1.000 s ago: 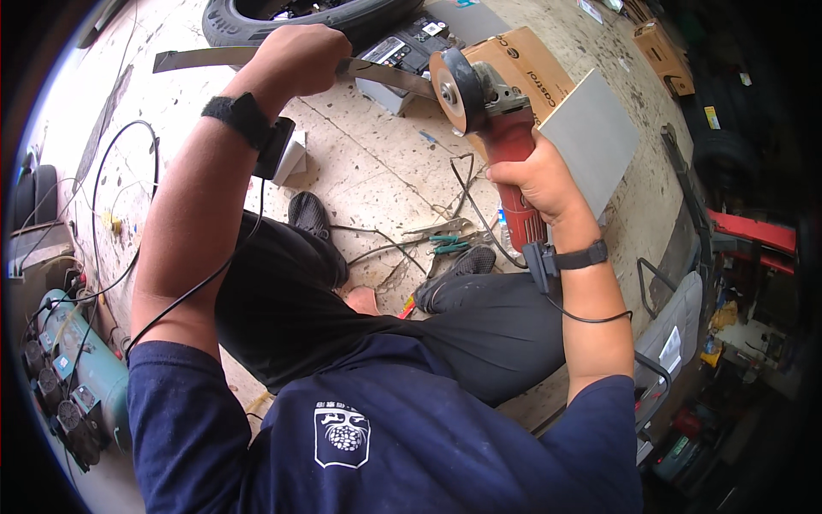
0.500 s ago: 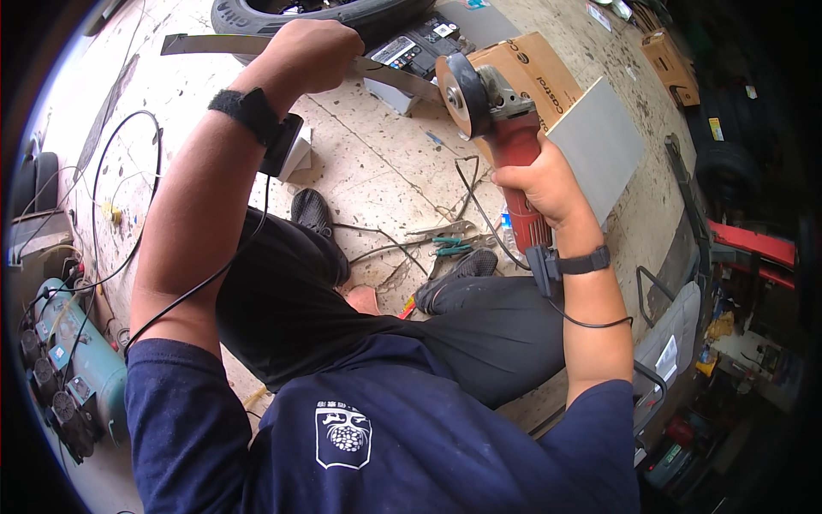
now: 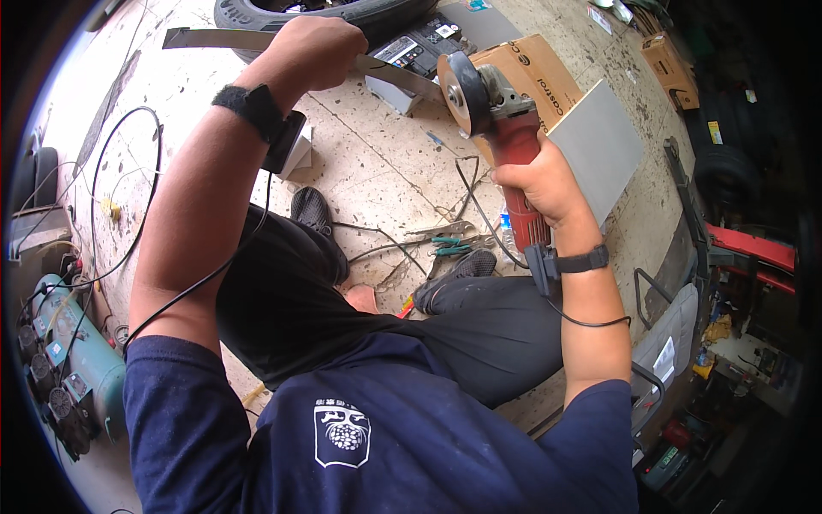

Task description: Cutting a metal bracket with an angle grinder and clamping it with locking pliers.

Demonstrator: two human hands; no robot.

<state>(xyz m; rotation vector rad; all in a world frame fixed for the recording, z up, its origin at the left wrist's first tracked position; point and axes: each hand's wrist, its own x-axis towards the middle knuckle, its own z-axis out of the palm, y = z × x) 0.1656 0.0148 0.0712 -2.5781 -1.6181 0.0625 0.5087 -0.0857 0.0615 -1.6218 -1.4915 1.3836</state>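
My left hand is closed around the middle of a long, flat metal strip, held level well out in front of me. The strip's right end reaches the disc of a red angle grinder; whether they touch I cannot tell. Wrapped about the grinder's body is my right hand, thumb across the near side. The grinder stands nearly upright with its head at the top. A black cord leaves its lower end. Both wrists wear black straps with small boxes and cables.
A tire and a car battery lie beyond my hands. Behind the grinder are a cardboard box and a grey board. Locking pliers and green-handled pliers lie between my feet. A teal air compressor stands left.
The strip's left end has risen very slightly. Both hands keep their grip, and the grinder stays almost in the same place.
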